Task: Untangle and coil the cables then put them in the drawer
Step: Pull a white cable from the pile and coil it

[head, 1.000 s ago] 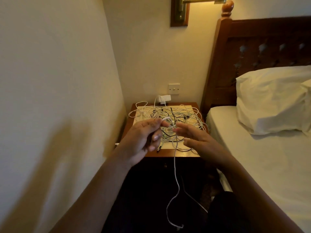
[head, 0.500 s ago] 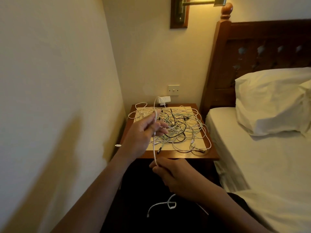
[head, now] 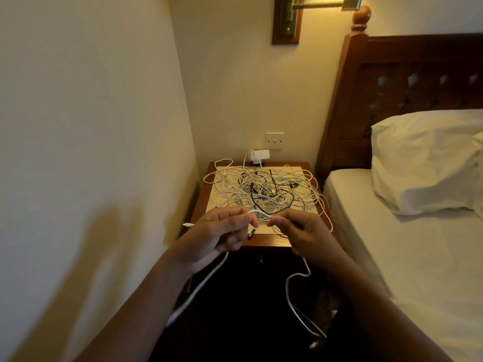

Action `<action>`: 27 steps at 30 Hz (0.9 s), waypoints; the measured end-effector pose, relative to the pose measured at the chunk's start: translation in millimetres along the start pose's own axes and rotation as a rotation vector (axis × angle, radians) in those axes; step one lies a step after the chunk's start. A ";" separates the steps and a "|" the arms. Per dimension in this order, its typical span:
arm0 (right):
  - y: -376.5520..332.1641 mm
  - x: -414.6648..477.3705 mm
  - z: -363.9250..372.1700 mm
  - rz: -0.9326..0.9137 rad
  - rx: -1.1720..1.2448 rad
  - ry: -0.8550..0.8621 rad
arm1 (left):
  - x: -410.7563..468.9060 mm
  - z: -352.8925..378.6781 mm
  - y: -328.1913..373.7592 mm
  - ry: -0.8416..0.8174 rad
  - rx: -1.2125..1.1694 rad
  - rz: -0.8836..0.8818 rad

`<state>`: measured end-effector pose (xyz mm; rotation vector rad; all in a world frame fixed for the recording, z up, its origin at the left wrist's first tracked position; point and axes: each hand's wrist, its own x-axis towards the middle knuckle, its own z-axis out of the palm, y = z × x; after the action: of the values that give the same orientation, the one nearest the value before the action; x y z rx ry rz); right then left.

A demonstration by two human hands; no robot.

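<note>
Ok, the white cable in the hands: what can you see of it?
The white cable is thin, flexible, plastic-coated by its look. The left hand and right hand pinch it, a short arc bridging their fingertips in front of the nightstand. A slack strand hangs below each hand: the left one blurred, the right one kinked, ending low in a small plug. Whether it joins the tangle behind is unclear.

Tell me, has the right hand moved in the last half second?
Yes. The right hand has risen from below the nightstand's front edge to level with it, beside the left hand on the white cable.
</note>
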<state>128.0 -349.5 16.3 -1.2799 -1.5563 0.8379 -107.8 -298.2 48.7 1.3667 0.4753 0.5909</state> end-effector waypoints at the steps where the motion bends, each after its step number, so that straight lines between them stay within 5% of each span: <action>1: 1.9 -1.1 -0.5 -0.006 -0.043 0.046 | -1.3 -2.0 0.6 -0.018 0.066 -0.038; 5: 8.3 11.9 -35.5 0.014 -0.137 0.363 | -10.7 -17.4 -1.0 -0.079 0.333 -0.285; 8: 20.2 22.0 -78.8 0.052 -0.240 0.567 | -21.4 -35.1 -7.6 -0.031 0.304 -0.355; 10: 33.5 22.0 -97.7 0.091 -0.326 0.454 | -27.6 -47.7 -8.8 0.124 0.115 -0.245; 12: 45.7 18.5 -99.7 0.147 -0.380 0.168 | -28.2 -52.4 -1.9 0.243 0.042 -0.090; 15: 49.6 13.8 -86.2 0.372 -0.503 -0.345 | -17.7 -41.1 12.7 0.332 0.223 -0.004; 17: 39.1 13.3 -73.1 0.425 -0.623 -0.504 | -6.3 -22.1 20.4 0.276 0.376 -0.032; 23: -24.8 23.7 -20.2 0.126 -0.153 -0.350 | 25.5 15.2 25.3 0.211 0.701 -0.025; 27: -27.2 30.9 -26.2 0.059 -0.206 -0.164 | 16.4 -2.9 30.5 0.242 0.721 -0.052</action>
<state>142.3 -326.8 57.1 -1.4398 -1.7794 0.8549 -100.6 -282.5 78.8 1.9632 0.9812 0.5672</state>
